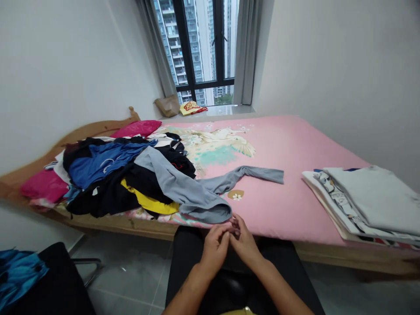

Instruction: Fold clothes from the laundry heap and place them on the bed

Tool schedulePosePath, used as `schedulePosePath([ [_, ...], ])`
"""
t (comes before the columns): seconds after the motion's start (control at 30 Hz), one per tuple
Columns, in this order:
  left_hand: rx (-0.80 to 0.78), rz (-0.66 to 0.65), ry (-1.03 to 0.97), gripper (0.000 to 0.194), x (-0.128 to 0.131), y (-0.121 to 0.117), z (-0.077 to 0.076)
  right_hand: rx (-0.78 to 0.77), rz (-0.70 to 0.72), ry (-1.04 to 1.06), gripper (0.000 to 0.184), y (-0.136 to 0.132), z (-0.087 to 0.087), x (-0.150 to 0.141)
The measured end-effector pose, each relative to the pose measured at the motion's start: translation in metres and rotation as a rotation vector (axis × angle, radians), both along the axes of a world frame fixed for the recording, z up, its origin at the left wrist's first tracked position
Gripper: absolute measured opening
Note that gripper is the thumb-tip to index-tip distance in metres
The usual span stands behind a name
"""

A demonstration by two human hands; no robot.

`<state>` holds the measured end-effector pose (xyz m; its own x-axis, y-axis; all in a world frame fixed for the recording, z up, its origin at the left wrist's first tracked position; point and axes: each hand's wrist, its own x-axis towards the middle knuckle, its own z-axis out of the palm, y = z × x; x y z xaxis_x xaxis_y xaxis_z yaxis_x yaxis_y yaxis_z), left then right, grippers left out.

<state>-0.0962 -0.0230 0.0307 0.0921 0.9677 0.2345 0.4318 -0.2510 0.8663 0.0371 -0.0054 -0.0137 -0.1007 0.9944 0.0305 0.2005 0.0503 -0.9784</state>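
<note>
My left hand (216, 245) and my right hand (243, 241) meet over my lap at the front edge of the bed. Both have curled fingers, their tips pressed together; anything between them is too small or hidden to make out. Just beyond the fingertips lies the open hem of a grey garment (179, 186). One long, narrow grey part of it stretches right across the pink sheet. Its other end rests on a heap of clothes, with a blue garment (98, 164), black clothes (108, 194) and a yellow piece (147, 202).
A folded stack of clothes, light grey on top (377, 199), sits at the right of the pink bed sheet (278, 140). Magenta pillows (139, 128) lie by the wooden headboard (88, 129). A black chair (62, 280) holding blue cloth (19, 278) stands lower left.
</note>
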Motion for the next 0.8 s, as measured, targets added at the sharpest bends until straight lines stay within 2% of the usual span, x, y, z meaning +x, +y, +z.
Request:
schedulePosePath([
  [0.07, 0.148, 0.123, 0.167, 0.026, -0.026, 0.010, -0.005, -0.009, -0.020, -0.021, 0.054, -0.002, -0.011, 0.005],
  [0.17, 0.261, 0.237, 0.484, 0.032, -0.071, 0.040, -0.005, -0.002, 0.065, -0.081, 0.030, -0.019, -0.017, 0.006],
  [0.27, 0.245, 0.231, 0.765, 0.030, -0.098, 0.068, 0.002, -0.013, 0.149, -0.088, 0.024, -0.041, -0.019, 0.000],
  [0.33, 0.239, 0.189, 0.811, 0.024, -0.100, 0.071, 0.006, -0.005, 0.185, -0.085, 0.021, -0.053, -0.020, -0.004],
  [0.43, 0.262, 0.129, 0.818, 0.021, -0.085, 0.045, 0.006, 0.027, 0.203, -0.110, 0.021, -0.065, -0.016, -0.004],
  [0.57, 0.253, 0.143, 0.680, 0.021, -0.064, -0.021, 0.008, 0.138, 0.291, -0.158, 0.030, -0.075, 0.004, -0.010],
  [0.7, 0.234, 0.183, 0.456, 0.019, -0.055, -0.075, 0.029, 0.401, 0.404, -0.174, 0.036, -0.080, 0.023, -0.033],
  [0.8, 0.190, 0.121, 0.308, 0.019, -0.044, -0.098, 0.050, 0.475, 0.475, -0.182, 0.030, -0.072, 0.034, -0.046],
])
